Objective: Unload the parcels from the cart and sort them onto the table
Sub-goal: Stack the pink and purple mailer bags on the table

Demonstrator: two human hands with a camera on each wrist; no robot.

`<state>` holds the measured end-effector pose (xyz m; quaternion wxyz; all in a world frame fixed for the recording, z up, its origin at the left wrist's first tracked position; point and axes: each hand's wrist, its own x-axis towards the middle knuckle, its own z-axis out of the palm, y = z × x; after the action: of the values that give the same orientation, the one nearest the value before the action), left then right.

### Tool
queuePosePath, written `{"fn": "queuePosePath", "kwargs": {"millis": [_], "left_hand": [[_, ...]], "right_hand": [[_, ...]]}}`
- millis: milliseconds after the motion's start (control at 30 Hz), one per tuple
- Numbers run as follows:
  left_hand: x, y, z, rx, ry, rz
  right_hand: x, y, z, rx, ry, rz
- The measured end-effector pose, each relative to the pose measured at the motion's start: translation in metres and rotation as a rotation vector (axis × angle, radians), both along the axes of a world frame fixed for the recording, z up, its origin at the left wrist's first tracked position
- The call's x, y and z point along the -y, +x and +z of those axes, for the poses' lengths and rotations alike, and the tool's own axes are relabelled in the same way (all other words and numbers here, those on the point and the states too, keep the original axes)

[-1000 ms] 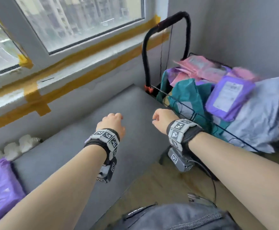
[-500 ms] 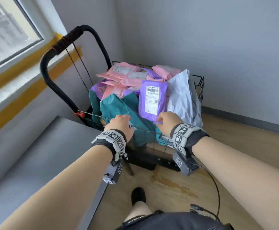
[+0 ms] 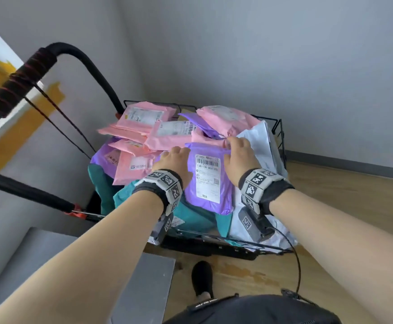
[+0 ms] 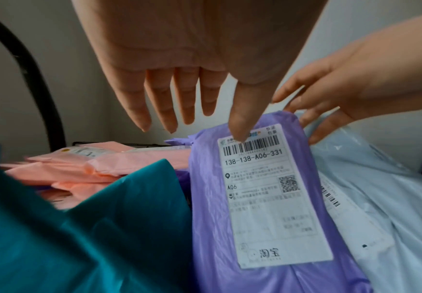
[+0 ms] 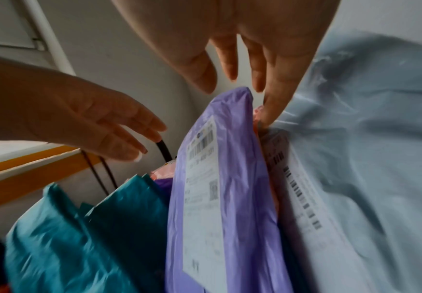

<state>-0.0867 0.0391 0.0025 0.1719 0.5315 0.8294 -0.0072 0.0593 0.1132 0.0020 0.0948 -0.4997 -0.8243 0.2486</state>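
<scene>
The wire cart (image 3: 280, 127) is piled with soft mailer parcels in pink (image 3: 144, 118), teal (image 3: 197, 216) and pale grey (image 3: 264, 146). A purple parcel (image 3: 208, 181) with a white barcode label leans upright at the front of the pile. My left hand (image 3: 176, 152) is at its upper left corner with fingers straight and spread (image 4: 192, 126), the thumb tip over the label's top. My right hand (image 3: 234, 142) is at the upper right corner. Its straight fingers (image 5: 275, 107) reach down between the purple parcel (image 5: 225, 178) and the grey one (image 5: 368, 138). Neither hand grips anything.
The cart's black padded handle (image 3: 22, 83) arches up at the left, in front of a window sill with yellow tape. A corner of the grey table (image 3: 38, 253) lies at the lower left. My black shoe (image 3: 201, 279) stands on the wooden floor before the cart.
My view has swung from the table to the cart. Both hands, curled a second ago, have moved forward from the cart's front rim to the purple parcel's top and spread their fingers.
</scene>
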Motion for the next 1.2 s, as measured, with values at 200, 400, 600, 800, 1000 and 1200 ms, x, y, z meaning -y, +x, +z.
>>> {"fn": "queuePosePath", "kwargs": {"millis": [200, 400, 600, 800, 1000, 1200], "left_hand": [[-0.043, -0.002, -0.013, 0.007, -0.029, -0.238], [-0.059, 0.007, -0.015, -0.108, -0.03, -0.144], [-0.054, 0.016, -0.004, -0.145, -0.176, -0.15], [-0.034, 0.042, 0.013, -0.157, -0.242, 0.042], [0.002, 0.063, 0.038, -0.15, -0.09, 0.302], [0.051, 0.079, 0.065, -0.184, 0.126, 0.538]], "right_hand": [[-0.037, -0.015, -0.011, -0.027, -0.035, 0.071], [-0.049, -0.021, -0.013, 0.022, -0.118, 0.143], [-0.064, -0.023, -0.014, 0.158, -0.133, 0.214], [-0.067, -0.006, -0.004, 0.09, -0.129, 0.306], [-0.051, 0.007, 0.021, -0.142, -0.113, 0.369], [-0.016, 0.011, 0.058, -0.381, -0.074, 0.482]]}}
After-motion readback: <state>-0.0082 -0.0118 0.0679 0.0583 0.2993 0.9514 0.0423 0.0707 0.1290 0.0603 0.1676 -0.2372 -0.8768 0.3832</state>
